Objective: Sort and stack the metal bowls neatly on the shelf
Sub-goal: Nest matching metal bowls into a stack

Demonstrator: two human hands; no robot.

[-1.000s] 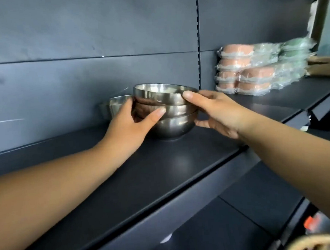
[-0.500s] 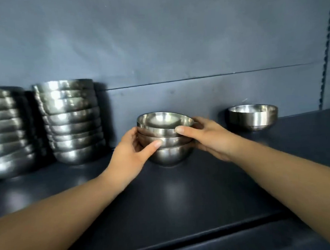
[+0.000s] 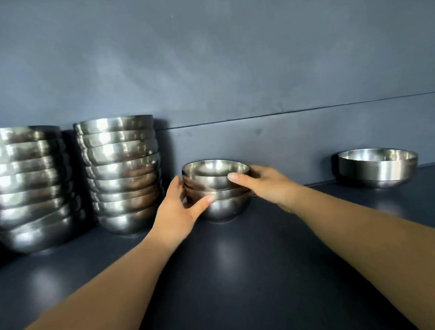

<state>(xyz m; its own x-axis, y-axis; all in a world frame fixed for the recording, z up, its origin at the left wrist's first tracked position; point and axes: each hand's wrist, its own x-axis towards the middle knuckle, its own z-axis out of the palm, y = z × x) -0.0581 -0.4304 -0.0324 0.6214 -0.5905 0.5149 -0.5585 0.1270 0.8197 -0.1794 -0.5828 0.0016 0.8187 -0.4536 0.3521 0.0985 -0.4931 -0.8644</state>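
A short stack of three nested metal bowls (image 3: 217,190) stands on the dark shelf (image 3: 244,266) near the back wall. My left hand (image 3: 181,208) grips its left side, thumb across the front. My right hand (image 3: 261,182) grips its right side, thumb on the top bowl's rim. Just to the left rises a tall stack of several bowls (image 3: 122,174), and a second tall stack (image 3: 25,186) stands at the far left. A single larger bowl (image 3: 377,170) sits alone to the right.
The grey back wall (image 3: 230,73) runs close behind all the bowls. A narrow gap separates the short stack from the nearer tall stack. Bare shelf surface lies between the short stack and the lone bowl.
Both hands have slid the short stack leftward along the shelf, away from the lone bowl and up close to the tall stacks. The view has swung left.
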